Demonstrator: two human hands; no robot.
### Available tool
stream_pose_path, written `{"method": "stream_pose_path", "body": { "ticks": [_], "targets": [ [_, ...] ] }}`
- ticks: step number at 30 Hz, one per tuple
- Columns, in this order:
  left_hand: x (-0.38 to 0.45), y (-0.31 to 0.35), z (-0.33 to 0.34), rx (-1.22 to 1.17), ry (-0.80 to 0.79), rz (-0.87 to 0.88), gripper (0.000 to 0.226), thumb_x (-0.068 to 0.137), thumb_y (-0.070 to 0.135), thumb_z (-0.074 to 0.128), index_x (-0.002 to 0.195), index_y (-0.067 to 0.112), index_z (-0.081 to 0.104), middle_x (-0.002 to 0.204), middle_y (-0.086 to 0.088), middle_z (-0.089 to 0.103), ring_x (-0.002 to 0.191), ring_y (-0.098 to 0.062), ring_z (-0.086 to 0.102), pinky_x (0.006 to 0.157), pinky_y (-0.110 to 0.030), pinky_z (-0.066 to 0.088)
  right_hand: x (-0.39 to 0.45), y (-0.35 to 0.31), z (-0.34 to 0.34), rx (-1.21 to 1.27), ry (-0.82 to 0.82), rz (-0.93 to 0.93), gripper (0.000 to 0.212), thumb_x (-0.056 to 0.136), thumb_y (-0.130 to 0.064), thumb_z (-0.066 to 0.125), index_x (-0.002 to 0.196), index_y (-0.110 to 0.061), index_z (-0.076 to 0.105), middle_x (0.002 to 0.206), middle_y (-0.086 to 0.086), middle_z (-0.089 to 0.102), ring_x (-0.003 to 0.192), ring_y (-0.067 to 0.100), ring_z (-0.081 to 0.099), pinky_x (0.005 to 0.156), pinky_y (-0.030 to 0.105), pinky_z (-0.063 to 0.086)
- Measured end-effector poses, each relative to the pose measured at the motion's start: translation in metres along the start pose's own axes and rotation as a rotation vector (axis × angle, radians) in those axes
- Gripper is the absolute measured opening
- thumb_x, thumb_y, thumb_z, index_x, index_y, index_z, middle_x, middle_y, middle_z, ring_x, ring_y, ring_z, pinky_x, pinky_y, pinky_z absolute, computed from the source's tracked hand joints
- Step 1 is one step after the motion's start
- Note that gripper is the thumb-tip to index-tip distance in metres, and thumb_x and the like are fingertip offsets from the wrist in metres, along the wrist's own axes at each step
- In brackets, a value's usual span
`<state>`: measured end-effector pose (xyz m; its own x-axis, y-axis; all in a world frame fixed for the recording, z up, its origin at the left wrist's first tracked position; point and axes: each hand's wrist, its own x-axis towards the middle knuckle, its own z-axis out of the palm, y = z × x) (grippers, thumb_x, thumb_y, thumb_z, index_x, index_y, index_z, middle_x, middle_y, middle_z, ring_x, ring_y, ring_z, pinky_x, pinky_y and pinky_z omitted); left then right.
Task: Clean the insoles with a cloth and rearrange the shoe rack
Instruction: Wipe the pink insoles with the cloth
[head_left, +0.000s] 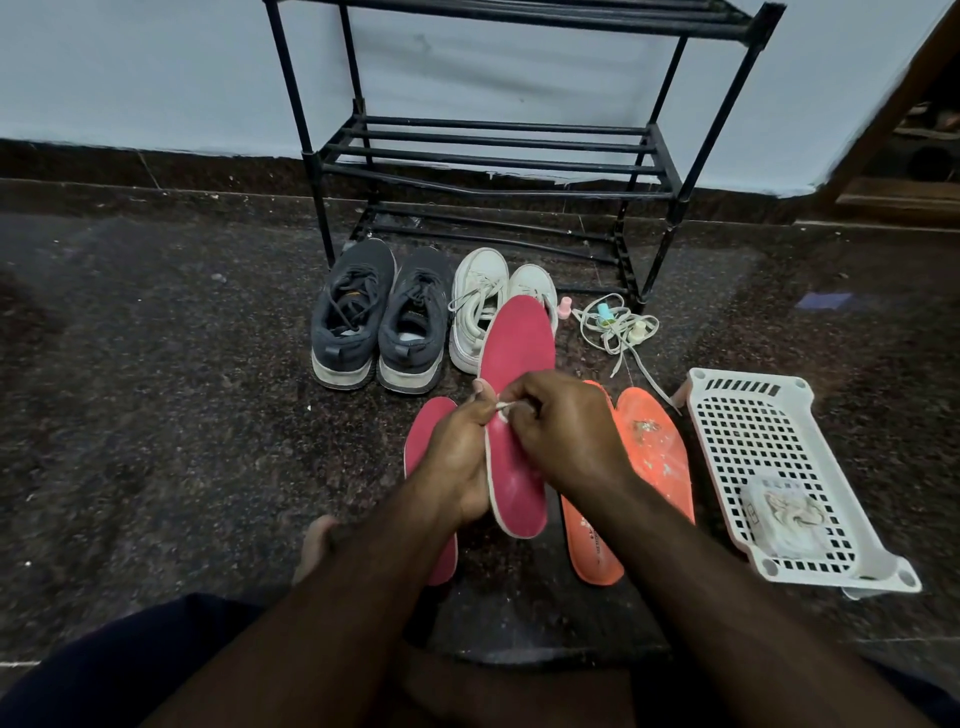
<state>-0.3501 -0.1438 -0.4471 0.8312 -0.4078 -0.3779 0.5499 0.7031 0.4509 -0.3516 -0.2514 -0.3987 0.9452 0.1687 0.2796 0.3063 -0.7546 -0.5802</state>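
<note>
My left hand (460, 457) grips a red insole (514, 353) by its left edge and holds it upright above the floor. My right hand (563, 434) presses a small white cloth (505, 408) against the insole's middle. A second red insole (426, 457) lies on the floor under my left wrist. Two orange insoles (657, 447) lie to the right, one speckled with dirt. The black shoe rack (498, 150) stands bare against the wall.
Dark grey sneakers (382, 317) and white sneakers (480, 306) stand before the rack. Loose laces and small bottles (615, 325) lie to the right. A white plastic basket (779, 473) holds a packet. My bare foot (314, 545) rests on the dark speckled floor.
</note>
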Motion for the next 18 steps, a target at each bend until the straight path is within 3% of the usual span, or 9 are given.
{"method": "stream_pose_path", "body": {
  "ticks": [2, 4, 6, 9, 12, 13, 16, 18],
  "targets": [
    [0.001, -0.002, -0.001, 0.014, 0.030, -0.001, 0.054, 0.089, 0.049, 0.047, 0.119, 0.008, 0.065, 0.106, -0.017, 0.068, 0.093, -0.031, 0.064, 0.082, -0.041, 0.053, 0.007, 0.009, -0.005, -0.028, 0.064, 0.039, 0.019, 0.077, 0.002, 0.061, 0.084, -0.012, 0.072, 0.085, 0.003, 0.069, 0.083, 0.020, 0.062, 0.075, 0.022, 0.040],
    [0.002, -0.001, 0.000, 0.006, 0.048, -0.006, 0.057, 0.089, 0.051, 0.047, 0.121, 0.007, 0.064, 0.105, -0.017, 0.068, 0.095, -0.030, 0.065, 0.086, -0.040, 0.052, 0.005, 0.006, -0.005, -0.026, 0.052, 0.067, 0.019, 0.078, -0.001, 0.061, 0.086, -0.014, 0.072, 0.086, 0.001, 0.070, 0.083, 0.018, 0.063, 0.075, 0.021, 0.040],
    [0.000, 0.001, 0.003, -0.059, 0.061, -0.018, 0.052, 0.091, 0.051, 0.049, 0.103, 0.003, 0.068, 0.097, -0.015, 0.067, 0.095, -0.028, 0.066, 0.096, -0.041, 0.049, -0.003, -0.003, 0.001, 0.011, -0.023, 0.029, 0.017, 0.079, -0.004, 0.062, 0.087, -0.015, 0.073, 0.088, 0.000, 0.072, 0.085, 0.016, 0.062, 0.078, 0.026, 0.044],
    [0.001, 0.002, -0.001, -0.105, 0.062, 0.002, 0.059, 0.103, 0.047, 0.040, 0.086, 0.002, 0.074, 0.089, -0.015, 0.072, 0.088, -0.025, 0.072, 0.090, -0.039, 0.056, -0.003, -0.004, 0.004, 0.025, -0.044, -0.019, 0.017, 0.077, -0.003, 0.064, 0.086, -0.014, 0.072, 0.086, 0.000, 0.071, 0.083, 0.017, 0.062, 0.077, 0.024, 0.043],
    [-0.002, 0.002, 0.000, -0.016, 0.075, -0.005, 0.061, 0.104, 0.050, 0.033, 0.118, 0.001, 0.067, 0.115, -0.022, 0.069, 0.108, -0.033, 0.066, 0.099, -0.047, 0.050, 0.005, 0.006, -0.001, 0.003, 0.053, 0.023, 0.017, 0.076, 0.000, 0.063, 0.084, -0.014, 0.068, 0.083, -0.001, 0.068, 0.080, 0.017, 0.061, 0.071, 0.019, 0.037],
    [-0.004, 0.003, 0.002, -0.016, 0.084, -0.018, 0.063, 0.104, 0.051, 0.032, 0.118, 0.000, 0.067, 0.115, -0.022, 0.069, 0.108, -0.034, 0.066, 0.100, -0.048, 0.048, 0.003, 0.005, -0.001, 0.010, 0.046, 0.040, 0.017, 0.076, -0.001, 0.063, 0.085, -0.015, 0.068, 0.084, -0.001, 0.069, 0.080, 0.016, 0.061, 0.071, 0.020, 0.038],
    [-0.005, 0.005, 0.006, -0.106, 0.090, -0.029, 0.073, 0.106, 0.049, 0.032, 0.078, -0.003, 0.075, 0.084, -0.019, 0.073, 0.081, -0.029, 0.074, 0.077, -0.037, 0.059, -0.009, -0.007, 0.005, 0.116, -0.060, 0.040, 0.021, 0.077, -0.003, 0.065, 0.087, -0.020, 0.071, 0.087, -0.007, 0.072, 0.081, 0.008, 0.063, 0.073, 0.019, 0.043],
    [-0.007, 0.006, 0.009, -0.152, 0.088, -0.010, 0.073, 0.105, 0.048, 0.034, 0.068, -0.001, 0.072, 0.074, -0.017, 0.071, 0.071, -0.026, 0.074, 0.068, -0.034, 0.059, -0.012, -0.009, 0.008, 0.128, -0.108, 0.025, 0.022, 0.077, -0.004, 0.066, 0.088, -0.022, 0.072, 0.088, -0.008, 0.073, 0.079, 0.005, 0.062, 0.071, 0.016, 0.041]
  ]
}}
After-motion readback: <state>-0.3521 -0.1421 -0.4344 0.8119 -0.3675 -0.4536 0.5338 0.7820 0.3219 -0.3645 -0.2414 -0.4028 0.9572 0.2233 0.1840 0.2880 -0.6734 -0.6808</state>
